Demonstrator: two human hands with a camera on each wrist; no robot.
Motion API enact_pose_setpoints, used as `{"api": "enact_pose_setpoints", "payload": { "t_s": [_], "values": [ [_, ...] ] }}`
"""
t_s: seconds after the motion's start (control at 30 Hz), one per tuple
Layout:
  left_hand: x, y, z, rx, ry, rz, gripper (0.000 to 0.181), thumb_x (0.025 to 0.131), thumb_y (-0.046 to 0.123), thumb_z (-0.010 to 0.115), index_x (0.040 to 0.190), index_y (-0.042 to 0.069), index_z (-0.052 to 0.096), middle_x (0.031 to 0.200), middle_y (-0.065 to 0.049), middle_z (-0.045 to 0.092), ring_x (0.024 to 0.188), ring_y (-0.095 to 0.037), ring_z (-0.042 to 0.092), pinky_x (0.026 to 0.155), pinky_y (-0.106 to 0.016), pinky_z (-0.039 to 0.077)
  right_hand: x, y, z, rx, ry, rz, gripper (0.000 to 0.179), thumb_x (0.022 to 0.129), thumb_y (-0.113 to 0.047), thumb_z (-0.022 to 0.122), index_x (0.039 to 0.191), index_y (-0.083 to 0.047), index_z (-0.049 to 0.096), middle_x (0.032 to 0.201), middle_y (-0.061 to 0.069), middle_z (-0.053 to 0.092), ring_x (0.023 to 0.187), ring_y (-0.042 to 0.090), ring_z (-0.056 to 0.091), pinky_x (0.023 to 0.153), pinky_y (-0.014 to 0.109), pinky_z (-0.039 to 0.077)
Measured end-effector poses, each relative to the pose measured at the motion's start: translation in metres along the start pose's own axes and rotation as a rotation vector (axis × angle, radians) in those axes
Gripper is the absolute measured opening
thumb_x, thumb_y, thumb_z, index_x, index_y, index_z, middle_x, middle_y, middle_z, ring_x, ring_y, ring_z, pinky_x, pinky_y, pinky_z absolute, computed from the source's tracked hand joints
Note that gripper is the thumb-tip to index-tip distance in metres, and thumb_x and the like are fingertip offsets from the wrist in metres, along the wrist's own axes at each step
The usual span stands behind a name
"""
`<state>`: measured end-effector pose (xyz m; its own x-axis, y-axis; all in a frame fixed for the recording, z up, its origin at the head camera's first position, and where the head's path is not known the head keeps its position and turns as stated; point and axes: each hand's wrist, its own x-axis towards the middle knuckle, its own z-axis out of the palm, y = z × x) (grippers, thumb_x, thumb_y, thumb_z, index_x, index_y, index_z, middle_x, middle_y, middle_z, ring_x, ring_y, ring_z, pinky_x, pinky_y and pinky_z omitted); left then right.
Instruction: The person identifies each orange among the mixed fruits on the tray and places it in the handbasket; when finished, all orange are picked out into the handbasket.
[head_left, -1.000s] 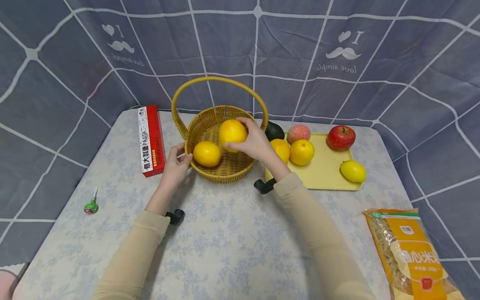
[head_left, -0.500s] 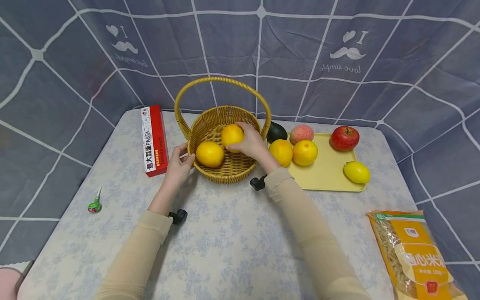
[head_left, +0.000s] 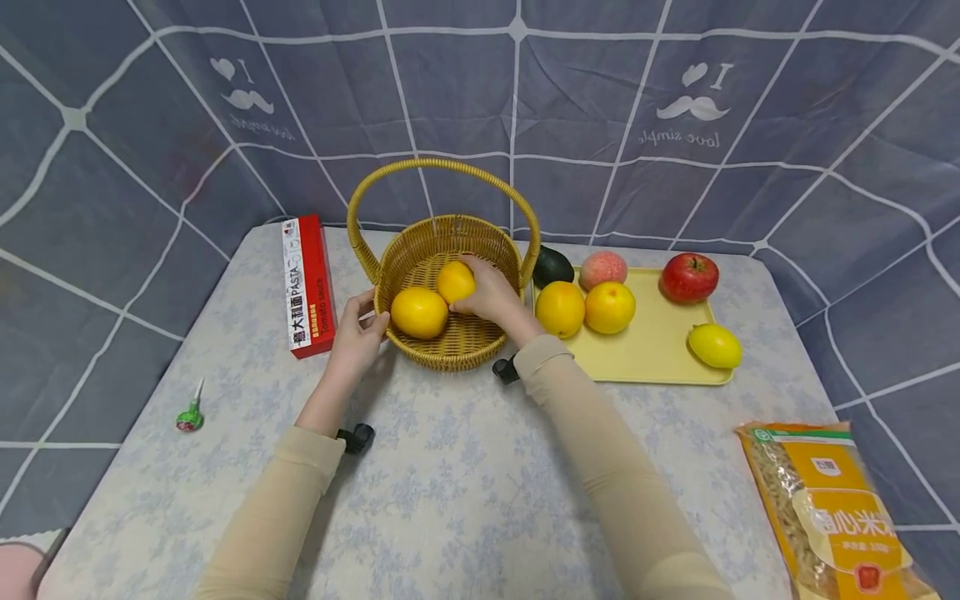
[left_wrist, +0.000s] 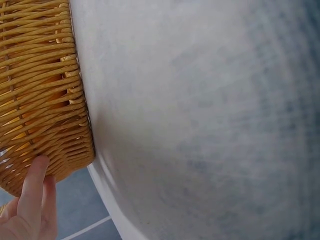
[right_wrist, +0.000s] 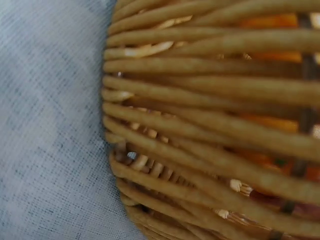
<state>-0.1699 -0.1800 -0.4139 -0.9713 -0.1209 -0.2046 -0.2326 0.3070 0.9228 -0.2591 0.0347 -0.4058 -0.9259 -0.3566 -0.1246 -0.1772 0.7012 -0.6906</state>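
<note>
My left hand (head_left: 358, 335) holds the left side of the wicker basket (head_left: 465, 358), thumb at the rim and fingers against the outer wall. The left wrist view shows fingers (left_wrist: 33, 192) touching the weave. Inside the basket, my right hand (head_left: 491, 292) grips an orange (head_left: 455, 282) low near the bottom. Beside it lies another yellow-orange fruit (head_left: 419, 313), close up against the orange. In the right wrist view the basket wall (right_wrist: 210, 110) fills most of the picture, and that hand is hidden.
A yellow tray (head_left: 652, 358) stands right of the basket with two oranges (head_left: 585, 308), a peach (head_left: 603, 269), an apple (head_left: 689, 277) and a lemon (head_left: 715, 345). A dark green fruit (head_left: 553, 267) sits between. Around are a pasta box (head_left: 309, 287), a lollipop (head_left: 191, 414) and a food bag (head_left: 836, 508).
My right hand has lowered the orange into the basket and moved it left, next to the other fruit. The left hand stays at the basket's side.
</note>
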Motion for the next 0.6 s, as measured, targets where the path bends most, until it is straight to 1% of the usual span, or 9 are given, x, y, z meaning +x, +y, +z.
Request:
{"api": "enact_pose_setpoints", "payload": {
  "t_s": [0.17, 0.3, 0.4, 0.5, 0.6],
  "values": [
    [0.0, -0.001, 0.001, -0.003, 0.006, -0.003, 0.056, 0.104, 0.016, 0.046, 0.155, 0.011, 0.023, 0.157, -0.016, 0.032, 0.136, -0.029, 0.045, 0.107, -0.044, 0.049, -0.001, 0.0, 0.0, -0.017, -0.016, 0.008, 0.087, 0.085, -0.026, 0.078, 0.156, -0.014, 0.028, 0.161, 0.008, 0.029, 0.148, 0.03, 0.028, 0.12, 0.047, 0.03],
    [0.0, -0.001, 0.001, -0.007, 0.013, -0.003, 0.056, 0.104, 0.015, 0.046, 0.155, 0.01, 0.023, 0.156, -0.016, 0.033, 0.136, -0.029, 0.046, 0.106, -0.044, 0.049, -0.006, -0.001, -0.005, -0.005, -0.008, -0.006, 0.084, 0.086, -0.027, 0.077, 0.155, -0.013, 0.031, 0.16, 0.009, 0.031, 0.146, 0.03, 0.032, 0.119, 0.046, 0.033],
    [0.0, 0.0, 0.001, -0.007, 0.011, -0.003, 0.056, 0.104, 0.015, 0.046, 0.155, 0.01, 0.023, 0.156, -0.016, 0.033, 0.135, -0.029, 0.046, 0.106, -0.044, 0.049, -0.015, -0.003, -0.012, 0.015, 0.03, -0.033, 0.077, 0.087, -0.026, 0.076, 0.152, -0.012, 0.036, 0.157, 0.009, 0.036, 0.144, 0.029, 0.035, 0.118, 0.045, 0.035],
    [0.0, 0.0, 0.001, -0.006, 0.005, -0.004, 0.056, 0.105, 0.015, 0.046, 0.156, 0.01, 0.023, 0.156, -0.016, 0.032, 0.136, -0.029, 0.046, 0.107, -0.043, 0.049, -0.028, -0.004, -0.02, 0.067, 0.087, -0.072, 0.067, 0.089, -0.027, 0.073, 0.148, -0.013, 0.044, 0.153, 0.008, 0.043, 0.141, 0.029, 0.04, 0.115, 0.044, 0.038],
    [0.0, 0.001, 0.0, 0.0, 0.002, -0.013, 0.056, 0.105, 0.017, 0.046, 0.156, 0.011, 0.022, 0.157, -0.016, 0.032, 0.136, -0.028, 0.045, 0.107, -0.043, 0.049, -0.043, -0.002, -0.029, 0.191, 0.121, -0.112, 0.058, 0.091, -0.028, 0.071, 0.143, -0.012, 0.05, 0.146, 0.009, 0.051, 0.135, 0.03, 0.047, 0.113, 0.045, 0.042]
  ]
}}
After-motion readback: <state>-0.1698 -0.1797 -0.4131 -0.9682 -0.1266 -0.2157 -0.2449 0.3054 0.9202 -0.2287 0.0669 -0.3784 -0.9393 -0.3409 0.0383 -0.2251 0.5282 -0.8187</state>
